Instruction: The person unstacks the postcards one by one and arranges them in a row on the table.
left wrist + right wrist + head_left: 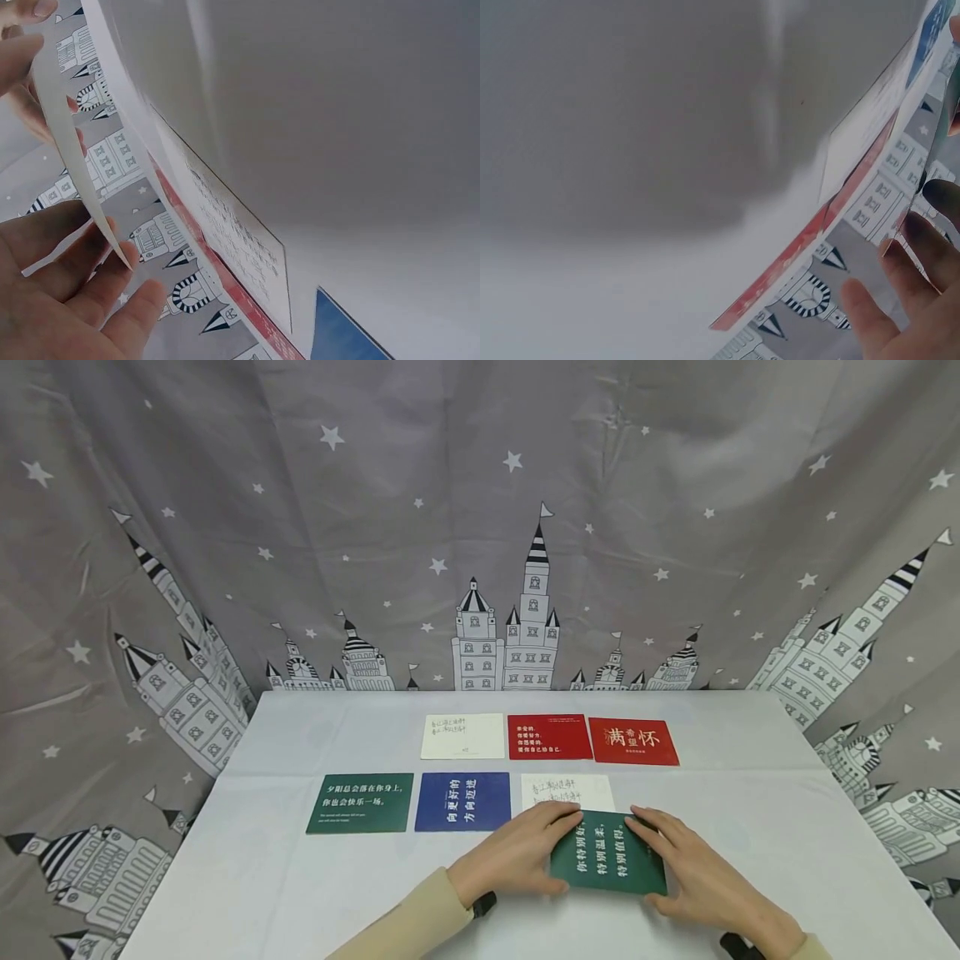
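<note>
A dark green postcard point(609, 856) with white lettering is held above the table's near right part. My left hand point(521, 853) grips its left edge between thumb and fingers, and my right hand point(703, 875) grips the right edge. From the left wrist view, the card's pale back point(71, 154) appears as a thin, slightly bowed strip, raised off the table. Just behind it lies a white handwritten postcard point(566, 788), its lower part hidden by the green one. To the left hand's left lies a blue postcard point(462, 802).
A second green postcard point(360, 803) ends the near row on the left. Farther back lie a white postcard point(462, 737) and two red ones, a left red postcard point(549, 737) and a right red postcard point(633, 742). A grey castle-print curtain point(375, 527) hangs behind the white table point(255, 877).
</note>
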The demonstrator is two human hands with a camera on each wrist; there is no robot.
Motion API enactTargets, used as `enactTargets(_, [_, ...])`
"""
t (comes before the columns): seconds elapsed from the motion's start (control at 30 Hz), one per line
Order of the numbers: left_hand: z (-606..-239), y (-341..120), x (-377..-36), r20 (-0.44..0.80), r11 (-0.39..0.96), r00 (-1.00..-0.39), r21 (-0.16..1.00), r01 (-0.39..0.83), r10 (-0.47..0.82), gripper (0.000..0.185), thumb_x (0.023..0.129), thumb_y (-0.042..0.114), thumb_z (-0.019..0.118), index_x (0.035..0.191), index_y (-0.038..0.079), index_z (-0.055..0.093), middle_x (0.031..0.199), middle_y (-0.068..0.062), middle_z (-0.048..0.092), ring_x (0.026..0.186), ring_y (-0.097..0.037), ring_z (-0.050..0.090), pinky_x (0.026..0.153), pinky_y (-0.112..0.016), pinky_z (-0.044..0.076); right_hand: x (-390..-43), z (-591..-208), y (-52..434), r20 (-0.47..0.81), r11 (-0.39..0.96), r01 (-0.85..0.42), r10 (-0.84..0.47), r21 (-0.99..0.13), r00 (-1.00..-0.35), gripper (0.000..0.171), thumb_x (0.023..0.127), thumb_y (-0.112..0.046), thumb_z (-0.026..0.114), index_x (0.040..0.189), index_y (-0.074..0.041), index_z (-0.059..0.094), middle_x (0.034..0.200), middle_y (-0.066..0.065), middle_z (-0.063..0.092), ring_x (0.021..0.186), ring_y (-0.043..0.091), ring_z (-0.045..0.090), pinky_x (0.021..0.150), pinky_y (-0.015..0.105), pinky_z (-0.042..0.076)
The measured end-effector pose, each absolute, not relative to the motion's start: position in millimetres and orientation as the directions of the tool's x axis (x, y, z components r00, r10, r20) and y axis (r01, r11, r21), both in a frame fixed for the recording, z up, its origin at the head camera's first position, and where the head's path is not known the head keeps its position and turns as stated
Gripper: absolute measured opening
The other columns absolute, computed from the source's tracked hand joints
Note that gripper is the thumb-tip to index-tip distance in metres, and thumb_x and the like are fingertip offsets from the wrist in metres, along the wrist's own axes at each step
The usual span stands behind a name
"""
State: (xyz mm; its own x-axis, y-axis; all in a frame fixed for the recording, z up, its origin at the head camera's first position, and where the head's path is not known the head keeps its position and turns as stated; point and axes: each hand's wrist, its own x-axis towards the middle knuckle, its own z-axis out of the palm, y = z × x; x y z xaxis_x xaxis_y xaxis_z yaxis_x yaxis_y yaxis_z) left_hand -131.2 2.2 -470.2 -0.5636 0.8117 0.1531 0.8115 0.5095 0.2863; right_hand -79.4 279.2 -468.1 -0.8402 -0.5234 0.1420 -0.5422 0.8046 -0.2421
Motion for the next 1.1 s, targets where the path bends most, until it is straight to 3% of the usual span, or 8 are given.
enactTargets(0.37, [-472,25,-144,0.125,0.516,-0.557,0.255,0.817,0.821,0.083,0.078,0.044,0.074,0.143,0.004,0.042,0.146,-0.006,0.04,0.133,-0.017,0.037,0.11,-0.021,0.024,-86,-470,296,0.175,0.813,-0.539,-0.511,-0.219,-0.842,0.093,0.064,-0.035,0.085,0.141,-0.005,0.044,0.143,0.012,0.04,0.125,0.032,0.042,0.093,0.049,0.048])
enactTargets(1.1, [-478,86,-173,0.018,0.568,-0.582,0.195,0.8,0.813,0.078,0.081,0.047,0.071,0.144,0.011,0.043,0.147,0.0,0.039,0.134,-0.013,0.034,0.112,-0.021,0.018,-112,-477,339,0.084,0.85,-0.458,-0.453,-0.26,-0.888,0.086,0.064,-0.025,0.085,0.137,0.002,0.046,0.138,0.019,0.04,0.121,0.039,0.043,0.093,0.056,0.044])
